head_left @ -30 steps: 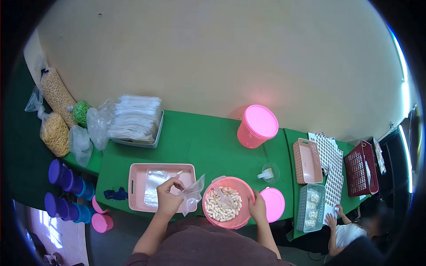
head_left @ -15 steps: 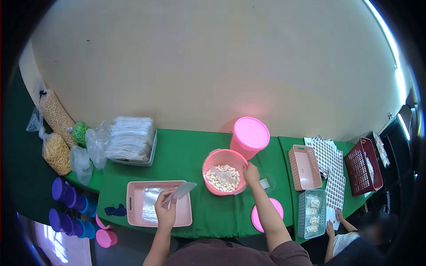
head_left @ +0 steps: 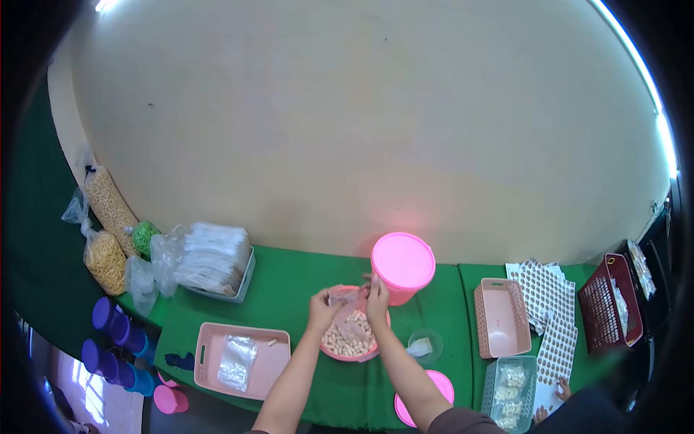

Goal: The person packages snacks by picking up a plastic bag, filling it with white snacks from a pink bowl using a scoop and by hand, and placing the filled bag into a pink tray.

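Both hands are over a pink bucket [head_left: 383, 340] of short, pale, finger-shaped snack pieces [head_left: 345, 343]. My left hand [head_left: 323, 312] pinches one side of a clear plastic bag [head_left: 344, 295] above the bucket's rim. On the other side of the bag, my right hand [head_left: 377, 302] is closed with its fingers pointing up. More thin clear plastic lies among the pieces below the hands. To the left, a pink tray [head_left: 267, 372] holds a stack of flat clear bags [head_left: 237, 362] and one loose piece [head_left: 272, 342].
A lidded pink bucket [head_left: 403, 264] stands just behind. A pink lid [head_left: 437, 390] and a small clear bowl [head_left: 425, 347] lie right of my forearm. Farther right are baskets [head_left: 504, 318], printed sheets [head_left: 549, 325] and another person's hands [head_left: 562, 390]. Packed bags [head_left: 217, 253] stand at back left.
My left hand has moved right from above the tray to the bucket. My right hand has let go of the bucket's rim and joined it at the bag. The view has shifted upward.
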`<state>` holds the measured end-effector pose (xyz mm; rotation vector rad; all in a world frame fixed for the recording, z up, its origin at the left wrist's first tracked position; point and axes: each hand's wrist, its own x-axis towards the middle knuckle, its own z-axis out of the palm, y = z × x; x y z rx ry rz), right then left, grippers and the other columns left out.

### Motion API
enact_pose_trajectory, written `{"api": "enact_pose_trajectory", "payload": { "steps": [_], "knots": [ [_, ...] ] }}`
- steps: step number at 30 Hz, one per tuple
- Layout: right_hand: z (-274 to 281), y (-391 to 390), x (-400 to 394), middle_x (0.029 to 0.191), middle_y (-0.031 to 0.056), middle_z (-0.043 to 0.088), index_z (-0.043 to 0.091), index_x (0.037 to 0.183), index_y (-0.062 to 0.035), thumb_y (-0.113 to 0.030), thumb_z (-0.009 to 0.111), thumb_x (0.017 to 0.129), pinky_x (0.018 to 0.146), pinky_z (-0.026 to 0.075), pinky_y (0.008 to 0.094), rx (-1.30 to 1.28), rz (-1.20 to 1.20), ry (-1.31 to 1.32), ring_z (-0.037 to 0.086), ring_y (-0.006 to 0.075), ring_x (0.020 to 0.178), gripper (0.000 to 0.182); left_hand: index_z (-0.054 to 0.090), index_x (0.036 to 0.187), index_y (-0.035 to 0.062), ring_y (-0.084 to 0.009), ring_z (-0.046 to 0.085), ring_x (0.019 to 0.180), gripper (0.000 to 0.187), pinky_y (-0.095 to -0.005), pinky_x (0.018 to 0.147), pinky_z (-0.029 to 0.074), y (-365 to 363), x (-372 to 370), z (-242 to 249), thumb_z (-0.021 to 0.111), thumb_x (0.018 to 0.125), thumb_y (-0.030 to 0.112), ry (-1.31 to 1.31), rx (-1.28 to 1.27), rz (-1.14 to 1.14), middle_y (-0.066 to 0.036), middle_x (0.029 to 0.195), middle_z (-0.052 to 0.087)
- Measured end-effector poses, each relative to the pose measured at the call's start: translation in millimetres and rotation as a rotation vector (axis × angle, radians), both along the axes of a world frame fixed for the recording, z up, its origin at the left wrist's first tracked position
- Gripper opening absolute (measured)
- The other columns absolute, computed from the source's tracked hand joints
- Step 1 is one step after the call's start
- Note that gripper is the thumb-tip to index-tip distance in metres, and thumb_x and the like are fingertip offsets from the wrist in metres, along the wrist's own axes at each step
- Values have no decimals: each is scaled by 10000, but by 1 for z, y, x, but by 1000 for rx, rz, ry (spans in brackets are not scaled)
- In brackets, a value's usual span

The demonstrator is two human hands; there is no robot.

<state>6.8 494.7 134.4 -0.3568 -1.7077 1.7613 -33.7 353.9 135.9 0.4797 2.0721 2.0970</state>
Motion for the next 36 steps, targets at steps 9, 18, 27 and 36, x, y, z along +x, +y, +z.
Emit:
{"api": "enact_pose_trajectory", "payload": {
  "steps": [9, 18, 27, 36],
  "knots": [
    [-14, -4, 2, 803, 19, 558, 588, 1150, -25, -227, 618, 901, 578, 403, 251, 400, 151, -162, 472, 76, 668, 322, 550, 854, -7, -170, 616, 786, 178, -301, 710, 484, 8, 0, -22, 691, 746, 1, 231, -156, 146, -105, 788, 604],
    [-22, 13, 2, 1002, 48, 546, 438, 1241, -32, 22, 536, 772, 683, 466, 209, -35, 509, -135, 557, 82, 858, 482, 449, 1172, 39, -302, 594, 1103, 508, -352, 956, 452, 6, 2, -14, 657, 715, -39, 254, -196, -73, -168, 1175, 593],
    [2, 8, 12, 891, 39, 484, 372, 1203, -49, 49, 613, 730, 672, 460, 245, -119, 609, -62, 518, 106, 804, 539, 273, 1430, 98, -307, 524, 1150, 898, -392, 1002, 418, 4, 14, 11, 715, 650, 50, 350, -266, -275, -163, 1261, 503],
    [24, 20, 38, 980, 75, 499, 246, 1392, -52, 0, 638, 797, 775, 456, 271, 99, 442, -227, 502, 108, 874, 715, 411, 1303, 46, -196, 564, 1045, 673, -323, 907, 463, -1, 2, 4, 724, 707, 38, 2, 110, -34, -129, 1157, 557]
  ]
}}
